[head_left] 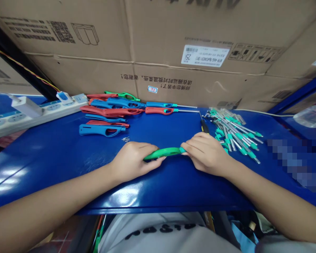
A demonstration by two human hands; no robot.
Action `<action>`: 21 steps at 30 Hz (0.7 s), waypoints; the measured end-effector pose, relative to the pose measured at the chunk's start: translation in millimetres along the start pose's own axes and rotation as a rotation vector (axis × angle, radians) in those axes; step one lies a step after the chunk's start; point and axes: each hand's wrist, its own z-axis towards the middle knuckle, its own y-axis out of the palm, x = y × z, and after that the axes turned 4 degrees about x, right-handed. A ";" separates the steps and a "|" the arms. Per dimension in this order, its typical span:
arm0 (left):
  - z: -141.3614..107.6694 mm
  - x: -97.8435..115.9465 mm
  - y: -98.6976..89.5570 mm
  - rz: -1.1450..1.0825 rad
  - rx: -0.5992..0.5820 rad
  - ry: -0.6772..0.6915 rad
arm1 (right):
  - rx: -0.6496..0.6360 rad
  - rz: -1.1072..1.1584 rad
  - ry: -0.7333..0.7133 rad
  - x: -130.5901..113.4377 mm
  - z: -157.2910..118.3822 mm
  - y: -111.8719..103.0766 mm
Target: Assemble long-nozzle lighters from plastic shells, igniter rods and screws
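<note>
Green casing: it is lying across between my two hands, to the right of the metal bits [125, 139] and a little nearer me, its loop [163, 152] running left to right.
Left hand: my left hand [137, 160] is gripping the casing's left end, fingers folded well in and thumb stretching along the near side.
Right hand: my right hand [208, 154] is pinching the teal end [183, 150] at the casing's right, thumb and bent fingers nearly meeting; I cannot tell what else the palm is hiding.
Loose casings: blue and red casings [101, 130] are lying in a stack left of the metal bits and beyond them, with a green one [125, 95] showing at the back.
Rodded pieces: a blue piece [159, 104] and a red piece [159, 111] are resting side by side, beyond the metal bits and to their right, silver rods pointing right.
Black-and-yellow tool: its handle [204, 127] is showing just past my right hand, well right of the metal bits.
Rod pile: silver rods with teal parts [235, 133] are lying criss-cross, farther right of the metal bits than the tool.
Power strip: the white strip [50, 113] is running far left of the metal bits and beyond them, carrying plugs.
Backdrop: printed cardboard [94, 70] is standing beyond the metal bits, behind the blue tabletop [60, 154].
</note>
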 end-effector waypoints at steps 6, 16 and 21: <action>0.5 6.6 -2.8 0.032 0.013 0.025 | 0.014 0.048 -0.015 1.8 -2.4 1.0; -1.9 11.2 -4.5 0.234 0.030 0.118 | 0.020 0.093 -0.004 -0.7 -2.9 5.6; -0.6 12.9 -5.7 0.264 0.038 0.111 | 0.025 0.106 0.026 -1.0 -1.5 7.2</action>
